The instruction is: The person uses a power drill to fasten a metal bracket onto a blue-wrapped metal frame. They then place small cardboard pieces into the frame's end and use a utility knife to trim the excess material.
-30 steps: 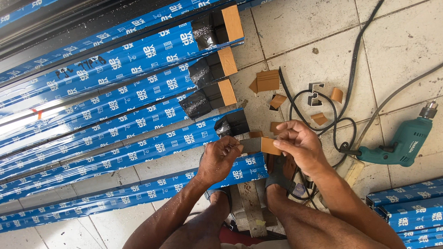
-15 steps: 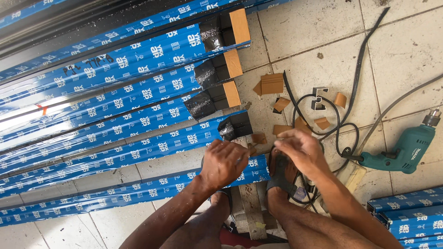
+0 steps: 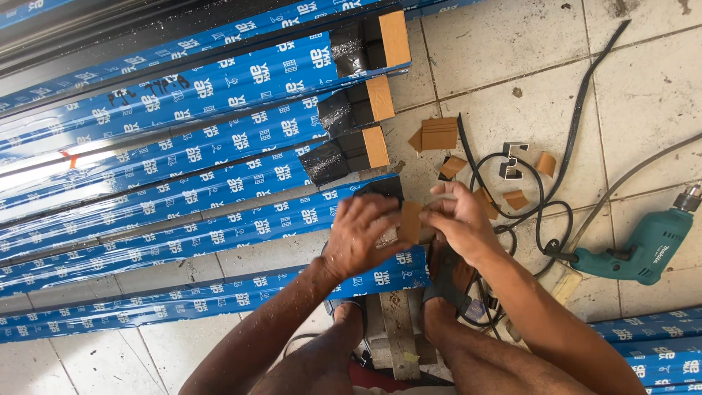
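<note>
Blue-wrapped profiles (image 3: 183, 146) lie on the tile floor (image 3: 512, 95), long axes running left to right. Near the right ends, the left hand (image 3: 358, 238) and right hand (image 3: 461, 223) pinch a brown tape piece (image 3: 409, 222) between them, fingers closed on it. A teal drill (image 3: 643, 249) lies well right.

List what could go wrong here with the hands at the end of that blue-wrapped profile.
1. Both the left hand and right hand pinch a small brown piece at the cut end of a blue-wrapped profile; the bare edge might nick fingers.
2. The black cable loops beside the sandalled foot; it may snag and drag the teal drill.
3. Loose brown offcuts on the tiles could slip underfoot.
</note>
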